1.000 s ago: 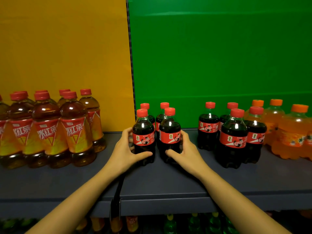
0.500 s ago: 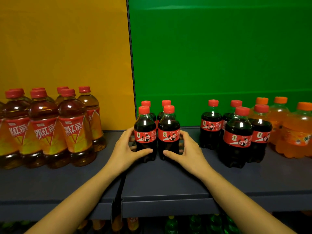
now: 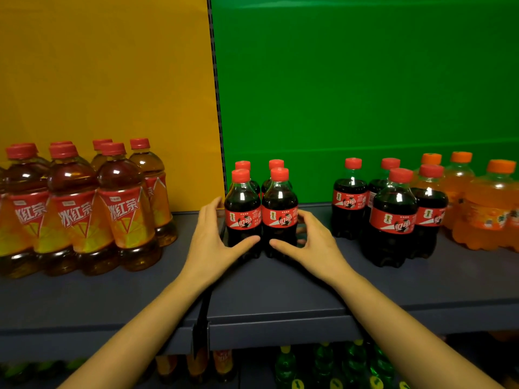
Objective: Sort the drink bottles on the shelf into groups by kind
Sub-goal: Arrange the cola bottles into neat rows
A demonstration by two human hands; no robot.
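Observation:
Several small cola bottles stand in a tight cluster [image 3: 279, 204] at the middle of the grey shelf [image 3: 266, 290], just right of the yellow-green seam. My left hand [image 3: 213, 242] cups the cluster's left side and my right hand [image 3: 314, 242] cups its right side, thumbs across the front bases. A second cola group [image 3: 393, 217] stands apart to the right. Iced tea bottles [image 3: 75, 209] with red caps fill the left. Orange soda bottles [image 3: 488, 209] stand at the far right, touching the second cola group.
A black divider strip [image 3: 202, 318] runs across the shelf under my left forearm to the front edge. Green bottles [image 3: 351, 363] and amber ones [image 3: 222, 360] stand on the lower shelf. Yellow and green back panels close off the rear.
My two hands have pressed slightly closer together, and the two front cola bottles now stand tighter side by side. The cluster stays in the same spot.

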